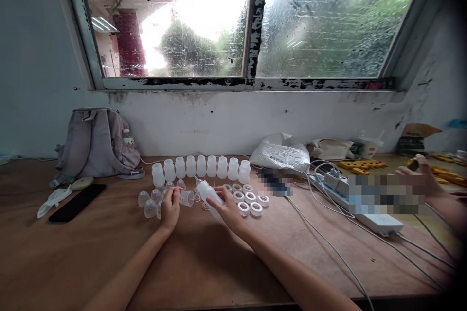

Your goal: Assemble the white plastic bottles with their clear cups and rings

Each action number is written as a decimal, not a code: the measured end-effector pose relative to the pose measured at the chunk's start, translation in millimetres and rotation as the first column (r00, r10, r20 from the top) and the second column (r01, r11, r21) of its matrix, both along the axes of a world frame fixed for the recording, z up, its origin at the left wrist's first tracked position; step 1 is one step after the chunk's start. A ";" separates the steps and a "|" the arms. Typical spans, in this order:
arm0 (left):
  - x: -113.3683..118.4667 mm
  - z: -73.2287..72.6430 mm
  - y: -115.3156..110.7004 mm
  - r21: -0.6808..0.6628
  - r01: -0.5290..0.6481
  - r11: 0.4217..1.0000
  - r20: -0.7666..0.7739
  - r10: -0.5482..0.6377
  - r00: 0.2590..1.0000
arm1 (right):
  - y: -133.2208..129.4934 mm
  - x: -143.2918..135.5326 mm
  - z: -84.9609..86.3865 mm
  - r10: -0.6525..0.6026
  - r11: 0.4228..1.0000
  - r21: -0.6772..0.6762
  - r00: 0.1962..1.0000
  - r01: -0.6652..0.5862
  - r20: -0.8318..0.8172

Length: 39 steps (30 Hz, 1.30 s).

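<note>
In my right hand (225, 206) is a translucent white squeeze bottle (209, 191), tilted, its thin nozzle pointing up and to the left. My left hand (170, 208) is closed, fingertips pinched beside a clear plastic cap (187, 198) lying sideways with its wide end to the right; the hand seems to grip it. Several clear domed caps (150, 208) stand around my left hand, some hidden behind it. White rings (256, 209) lie in rows right of my right hand. Behind both hands, small frosted bottles (201, 165) form a curved row.
At left are a grey backpack (95, 143), a black phone (77, 202) and a white crumpled wrapper (54, 201). Cables and a white power strip (379, 222) run along the right, near another phone (275, 183). Another person's hand (423, 180) is at far right, by yellow parts (361, 165).
</note>
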State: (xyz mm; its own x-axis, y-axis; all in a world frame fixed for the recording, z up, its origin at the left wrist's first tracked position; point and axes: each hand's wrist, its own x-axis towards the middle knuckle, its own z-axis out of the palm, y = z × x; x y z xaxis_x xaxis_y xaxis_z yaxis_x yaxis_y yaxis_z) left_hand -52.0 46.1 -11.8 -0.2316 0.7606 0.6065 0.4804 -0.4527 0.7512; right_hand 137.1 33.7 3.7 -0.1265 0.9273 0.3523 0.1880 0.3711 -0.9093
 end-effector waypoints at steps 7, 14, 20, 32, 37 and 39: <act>-10.0 -7.2 13.7 -0.053 -0.091 0.994 0.306 0.103 0.946 | -4.4 2.2 9.6 0.038 0.994 0.101 0.999 -0.038 0.003; -8.2 3.8 3.0 -0.007 -0.103 0.995 0.211 0.102 0.972 | -5.9 2.2 11.8 0.127 0.988 0.076 0.989 -0.133 0.080; 3.2 9.8 -12.3 0.072 0.003 0.997 -0.018 -0.002 1.000 | -6.5 0.8 10.7 0.163 0.981 0.083 0.978 -0.174 0.127; 7.3 10.2 -17.8 0.087 -0.004 0.996 -0.038 0.007 0.999 | -5.9 -3.0 7.8 0.145 0.986 0.069 0.985 -0.152 0.093; 13.6 10.0 -24.7 0.076 0.007 0.997 0.014 -0.008 1.000 | -9.0 -4.4 8.0 0.152 0.986 0.066 0.986 -0.156 0.068; 17.2 7.7 -27.7 0.062 0.009 0.998 0.072 -0.013 0.997 | -11.8 -6.1 7.8 0.144 0.987 0.067 0.988 -0.148 0.064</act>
State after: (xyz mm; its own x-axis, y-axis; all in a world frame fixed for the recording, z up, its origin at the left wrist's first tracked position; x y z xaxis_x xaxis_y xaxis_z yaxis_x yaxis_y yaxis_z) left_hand -34.7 18.4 -4.0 -0.2682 0.7248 0.6346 0.4207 -0.5045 0.7540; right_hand 131.0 21.9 11.5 -0.2812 0.8701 0.4047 0.1796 0.4620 -0.8685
